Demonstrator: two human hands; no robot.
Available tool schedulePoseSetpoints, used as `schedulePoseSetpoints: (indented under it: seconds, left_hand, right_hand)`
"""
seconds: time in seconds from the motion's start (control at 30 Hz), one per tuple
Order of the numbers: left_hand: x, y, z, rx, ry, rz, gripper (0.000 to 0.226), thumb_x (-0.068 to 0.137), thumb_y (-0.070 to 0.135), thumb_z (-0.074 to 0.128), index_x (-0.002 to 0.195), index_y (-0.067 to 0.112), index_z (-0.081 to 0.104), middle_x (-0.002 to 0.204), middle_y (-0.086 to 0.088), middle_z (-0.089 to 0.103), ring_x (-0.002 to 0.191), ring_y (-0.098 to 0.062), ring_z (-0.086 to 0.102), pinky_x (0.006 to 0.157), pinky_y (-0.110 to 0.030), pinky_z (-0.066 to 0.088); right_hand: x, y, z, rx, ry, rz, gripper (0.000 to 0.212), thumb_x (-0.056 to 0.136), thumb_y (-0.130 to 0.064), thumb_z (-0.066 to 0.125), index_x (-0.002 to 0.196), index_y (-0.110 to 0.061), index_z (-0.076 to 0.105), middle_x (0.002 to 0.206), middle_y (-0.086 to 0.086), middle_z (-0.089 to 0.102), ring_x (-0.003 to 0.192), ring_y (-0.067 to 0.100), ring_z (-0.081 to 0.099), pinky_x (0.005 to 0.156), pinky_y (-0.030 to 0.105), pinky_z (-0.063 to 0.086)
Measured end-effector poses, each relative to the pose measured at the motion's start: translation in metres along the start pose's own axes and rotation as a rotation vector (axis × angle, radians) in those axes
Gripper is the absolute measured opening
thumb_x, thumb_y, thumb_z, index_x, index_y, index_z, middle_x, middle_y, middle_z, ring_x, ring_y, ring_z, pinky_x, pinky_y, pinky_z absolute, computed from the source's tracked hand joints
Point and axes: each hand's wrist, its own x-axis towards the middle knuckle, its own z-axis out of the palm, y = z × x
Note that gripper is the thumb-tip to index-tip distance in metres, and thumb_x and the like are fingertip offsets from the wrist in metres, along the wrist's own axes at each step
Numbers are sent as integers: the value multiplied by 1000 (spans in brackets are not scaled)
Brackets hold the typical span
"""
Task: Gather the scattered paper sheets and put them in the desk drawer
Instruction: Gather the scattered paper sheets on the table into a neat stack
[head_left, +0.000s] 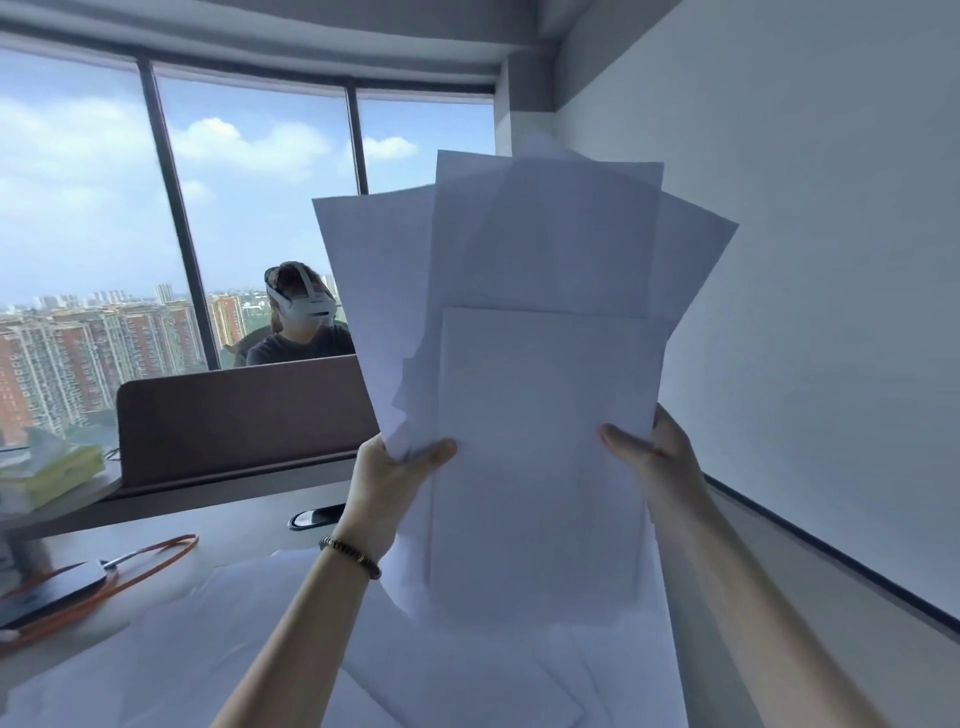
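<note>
I hold an uneven bundle of several white paper sheets (540, 322) upright in the air above the desk, their edges fanned out and not aligned. My left hand (387, 483) grips the bundle's left edge, thumb on the front sheet. My right hand (657, 457) grips the right edge, thumb across the front. More white sheets (322, 660) lie spread loosely on the white desk (171, 519) below my forearms. No drawer shows in this view.
A phone (57, 587) with an orange lanyard (156, 556) lies at the desk's left. A brown divider screen (244, 415) stands behind, with another person wearing a headset (301, 306) beyond it. A yellow-green stack (57, 473) sits far left. White wall at right.
</note>
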Motion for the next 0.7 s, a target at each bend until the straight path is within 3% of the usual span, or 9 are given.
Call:
schedulePoseSetpoints:
  seconds: [0.13,0.23,0.33,0.47,0.7]
  left_hand:
    - [-2,13,-17,25,58,86,11,77,2,80,82,12,80,89,-5,80,82,-21,74,79,-37,61]
    - [-2,16,-33,74,82,100,10,77,5,81,82,14,80,85,1,80,81,-15,74,81,-33,59]
    - [-9,4,-52,108,119,31,10,76,9,83,84,14,80,88,-1,80,86,-19,74,85,-37,58]
    - [-28,-24,-75,102,152,-90,15,75,12,85,90,12,81,95,-6,80,97,-28,74,90,-41,57]
    - [-50,-47,-91,53,98,-183,12,83,4,75,93,6,79,97,-7,79,96,-18,74,75,-18,55]
  right_hand:
    - [5,-4,23,45,-7,-17,43,89,7,64,125,-16,65,116,1,76,106,19,72,92,36,56]
    - [7,-5,36,99,12,9,34,86,7,69,117,-8,68,110,5,78,95,20,74,88,38,57]
    - [4,8,48,99,2,60,24,83,5,72,105,-7,71,100,5,79,89,25,74,85,41,57]
    - [-7,43,63,136,0,168,30,81,6,73,110,-4,71,110,15,77,102,35,73,92,48,56]
    - [-21,86,69,132,-74,258,19,88,-3,71,107,-2,69,106,17,76,90,26,72,80,39,56]
